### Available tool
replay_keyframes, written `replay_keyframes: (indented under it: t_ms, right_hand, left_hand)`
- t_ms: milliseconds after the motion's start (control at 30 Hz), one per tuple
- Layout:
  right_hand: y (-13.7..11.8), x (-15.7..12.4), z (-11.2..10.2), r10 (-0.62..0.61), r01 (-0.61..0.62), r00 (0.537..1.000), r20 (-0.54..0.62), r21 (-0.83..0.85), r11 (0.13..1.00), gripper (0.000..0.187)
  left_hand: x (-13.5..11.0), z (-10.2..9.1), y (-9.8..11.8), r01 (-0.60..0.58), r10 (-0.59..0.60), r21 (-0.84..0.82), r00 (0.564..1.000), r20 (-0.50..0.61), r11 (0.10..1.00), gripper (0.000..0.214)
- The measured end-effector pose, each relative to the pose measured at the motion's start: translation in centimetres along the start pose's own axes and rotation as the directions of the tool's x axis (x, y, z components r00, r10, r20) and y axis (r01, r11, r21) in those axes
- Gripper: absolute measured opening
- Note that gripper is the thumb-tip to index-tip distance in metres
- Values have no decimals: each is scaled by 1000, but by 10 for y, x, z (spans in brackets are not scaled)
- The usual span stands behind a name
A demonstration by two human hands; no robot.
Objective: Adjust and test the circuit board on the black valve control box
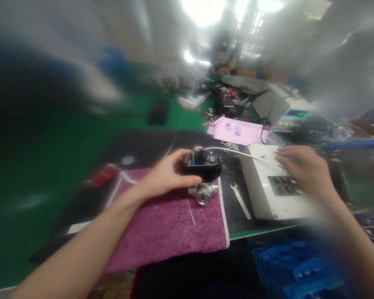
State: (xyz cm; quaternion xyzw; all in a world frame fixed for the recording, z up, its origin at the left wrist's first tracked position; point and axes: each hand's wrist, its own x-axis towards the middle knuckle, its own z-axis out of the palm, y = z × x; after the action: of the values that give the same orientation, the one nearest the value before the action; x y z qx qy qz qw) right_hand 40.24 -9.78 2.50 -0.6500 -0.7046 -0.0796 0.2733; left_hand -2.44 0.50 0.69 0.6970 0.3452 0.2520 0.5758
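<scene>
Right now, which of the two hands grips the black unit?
The left hand grips the black unit on the purple towel; the right hand rests on the white box.

Green bench (65, 166) with purple towel (174, 228), white box (264, 195), wrench (240, 201), perhaps loose screws (229, 171).

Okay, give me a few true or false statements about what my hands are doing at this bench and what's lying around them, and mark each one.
1. The left hand grips the black actuator on the metal valve body. True.
2. The valve stands on bare green mat. False: it stands on a purple towel.
3. The right hand rests on the white control box. True.
4. The right hand holds the flat wrench. False: the wrench lies alone on the dark mat between towel and box.
5. A white cable runs from the actuator toward the box. True.
</scene>
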Motion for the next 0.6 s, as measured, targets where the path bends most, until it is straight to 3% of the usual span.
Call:
replay_keyframes:
  t_ms: [200, 600]
  right_hand:
    - [-13, 7, -1, -96, 96, 995, 13, 1, 995, 12]
    - [-20, 7, 1, -33, 32, 999, 13, 67, 997, 18]
  left_hand:
    - [1, -2, -1, 28, -28, 34, 1000, 2, 999, 79]
    - [3, -8, -12, -5, 4, 57, 1000, 19, 998, 81]
